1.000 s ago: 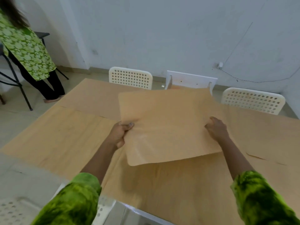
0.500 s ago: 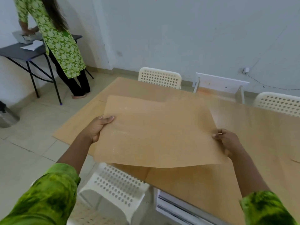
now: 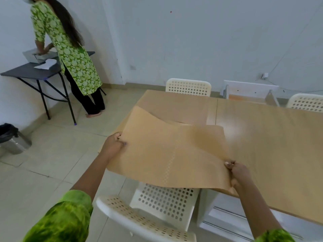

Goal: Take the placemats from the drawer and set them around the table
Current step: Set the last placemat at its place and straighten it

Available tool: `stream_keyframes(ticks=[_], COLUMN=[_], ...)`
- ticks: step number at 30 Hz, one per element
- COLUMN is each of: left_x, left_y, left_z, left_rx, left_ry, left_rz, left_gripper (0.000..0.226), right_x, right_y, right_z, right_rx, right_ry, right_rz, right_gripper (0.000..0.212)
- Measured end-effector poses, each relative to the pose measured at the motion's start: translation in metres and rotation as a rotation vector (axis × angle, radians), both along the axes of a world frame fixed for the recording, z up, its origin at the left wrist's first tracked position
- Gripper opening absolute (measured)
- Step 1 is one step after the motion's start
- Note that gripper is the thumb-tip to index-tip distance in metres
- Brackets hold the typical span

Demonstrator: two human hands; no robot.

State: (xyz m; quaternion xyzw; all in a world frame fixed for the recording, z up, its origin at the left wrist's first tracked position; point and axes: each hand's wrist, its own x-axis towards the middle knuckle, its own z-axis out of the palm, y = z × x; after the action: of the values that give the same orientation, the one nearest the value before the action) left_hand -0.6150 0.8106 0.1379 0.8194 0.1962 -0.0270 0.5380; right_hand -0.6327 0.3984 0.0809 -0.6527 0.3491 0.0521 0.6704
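- Holding a tan placemat (image 3: 171, 154) by its two short edges, the person stands at the near left corner of the table (image 3: 271, 137), with the mat in the air above that corner and partly out over the chair below.
- The left hand (image 3: 114, 145) is closed on the mat's left edge, thumb on top and fingers curled beneath.
- The right hand (image 3: 238, 173) pinches the near right corner of the mat, fingertips pressed together on it.
- The mat is thin and limp; its far edge bows upward in a wave, and its near edge sags. A faint dotted weave shows across the surface, and the right part is blurred.
- Its colour is nearly that of the tabletop, a pale wood tone. Another tan sheet (image 3: 174, 107) lies flat on the table's far left corner, just beyond the held one.
- A white perforated chair (image 3: 157, 206) stands under the near edge, two more white perforated chairs (image 3: 188, 87) are along the far side, and between those two sits an open white drawer (image 3: 251, 93) with a wooden bottom.
- Both sleeves are mottled green.
- The floor is pale tile, and the walls are plain white.
- At the far left, another person (image 3: 66, 55) in a green patterned tunic stands at a dark folding table (image 3: 29, 72); a metal bin (image 3: 12, 138) sits by the wall.
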Motion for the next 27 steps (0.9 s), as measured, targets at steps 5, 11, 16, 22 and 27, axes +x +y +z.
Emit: stream_keyframes(ticks=[5, 11, 16, 22, 27], left_x=[0.016, 0.038, 0.076, 0.105, 0.113], left_y=[0.022, 0.043, 0.076, 0.102, 0.108], left_z=[-0.01, -0.024, -0.042, -0.066, -0.079], left_rx=[0.193, 0.139, 0.167, 0.191, 0.258], left_ry=[-0.007, 0.003, 0.046, 0.132, 0.166], left_rz=[-0.027, -0.056, -0.099, -0.216, -0.301], left_gripper=[0.047, 0.056, 0.056, 0.051, 0.056], right_x=[0.008, 0.022, 0.038, 0.041, 0.048], right_y=[0.037, 0.067, 0.09, 0.12, 0.127], right_z=[-0.003, -0.01, -0.02, -0.025, -0.025], right_rx=[-0.003, 0.014, -0.112, -0.277, -0.481], right_ry=[0.025, 0.067, 0.101, 0.13, 0.194], right_rz=[-0.026, -0.074, -0.144, -0.27, -0.197], right_gripper=[0.023, 0.018, 0.021, 0.025, 0.021])
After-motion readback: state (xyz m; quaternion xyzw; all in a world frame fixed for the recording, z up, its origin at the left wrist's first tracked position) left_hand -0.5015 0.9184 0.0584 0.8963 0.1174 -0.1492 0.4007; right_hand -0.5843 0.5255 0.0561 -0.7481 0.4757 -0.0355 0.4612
